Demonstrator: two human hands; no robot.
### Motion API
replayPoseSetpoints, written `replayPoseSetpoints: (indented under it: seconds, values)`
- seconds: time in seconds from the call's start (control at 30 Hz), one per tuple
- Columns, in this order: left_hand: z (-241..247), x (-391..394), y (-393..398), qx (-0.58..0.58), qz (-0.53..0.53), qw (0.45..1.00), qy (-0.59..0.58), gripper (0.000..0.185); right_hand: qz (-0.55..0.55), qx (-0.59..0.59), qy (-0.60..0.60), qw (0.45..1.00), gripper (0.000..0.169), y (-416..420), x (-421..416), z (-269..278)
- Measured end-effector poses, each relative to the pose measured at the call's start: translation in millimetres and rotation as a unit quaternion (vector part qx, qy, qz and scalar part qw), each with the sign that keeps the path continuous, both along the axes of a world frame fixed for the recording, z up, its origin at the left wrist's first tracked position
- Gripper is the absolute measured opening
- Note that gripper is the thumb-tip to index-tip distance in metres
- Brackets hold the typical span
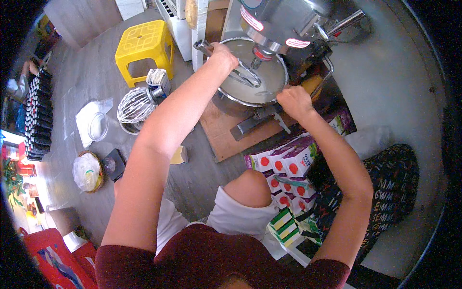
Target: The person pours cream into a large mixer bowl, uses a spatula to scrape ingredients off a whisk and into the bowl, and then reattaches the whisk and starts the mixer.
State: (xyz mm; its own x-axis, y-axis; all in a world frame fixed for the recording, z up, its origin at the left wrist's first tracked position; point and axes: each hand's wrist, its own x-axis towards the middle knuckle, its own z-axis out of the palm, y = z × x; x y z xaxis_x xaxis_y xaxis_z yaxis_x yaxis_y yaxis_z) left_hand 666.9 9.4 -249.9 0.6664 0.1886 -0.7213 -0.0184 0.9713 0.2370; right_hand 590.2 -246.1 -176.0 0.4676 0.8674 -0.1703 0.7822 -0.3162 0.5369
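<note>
My left hand (223,56) is closed around a metal mixer attachment (251,76), apparently a flat beater, whose looped end lies over the steel mixing bowl (249,104). Pale, creamy batter (270,74) fills much of the bowl. At the bowl's near right rim is my right hand (294,101), fingers curled; whether it grips the rim or a handle is hidden. Above the bowl stands the stand mixer's head (274,25), its bare shaft (256,63) pointing down into it. A wire whisk attachment (135,105) coated in white rests on a bowl to the left.
Left are a yellow plastic stool (142,39), a clear plastic container (98,126) and a basket with a plastic bag (86,171). A cardboard sheet (223,144) lies under the mixer. Several purple-and-white cartons (296,166) and a dark patterned bag (386,191) are at right.
</note>
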Motion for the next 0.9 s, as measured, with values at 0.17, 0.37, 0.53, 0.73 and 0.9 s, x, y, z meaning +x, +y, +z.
replayPoseSetpoints:
  seconds: [0.17, 0.37, 0.53, 0.73, 0.9]
  values:
    - [22, -16, -27, -0.012, -0.017, 1.0, 0.021, 0.054, 0.04, 0.076, -0.023, 0.996, 0.012, 0, -17, 18]
    - [18, -14, -9, -0.011, 0.001, 1.0, 0.005, 0.055, 0.035, 0.039, -0.026, 0.998, 0.011, -6, 2, 14]
    - [-5, 3, 23, 0.053, 0.016, 0.998, 0.03, 0.055, 0.062, 0.095, -0.003, 0.994, 0.009, 11, -6, 11]
    - [-2, -9, 14, 0.015, -0.012, 1.0, -0.021, 0.059, 0.027, 0.08, 0.019, 0.996, 0.01, 28, -1, -6]
    - [37, -52, -20, -0.021, -0.069, 0.994, -0.076, 0.057, -0.028, 0.019, -0.06, 0.998, 0.01, -19, 30, -8]
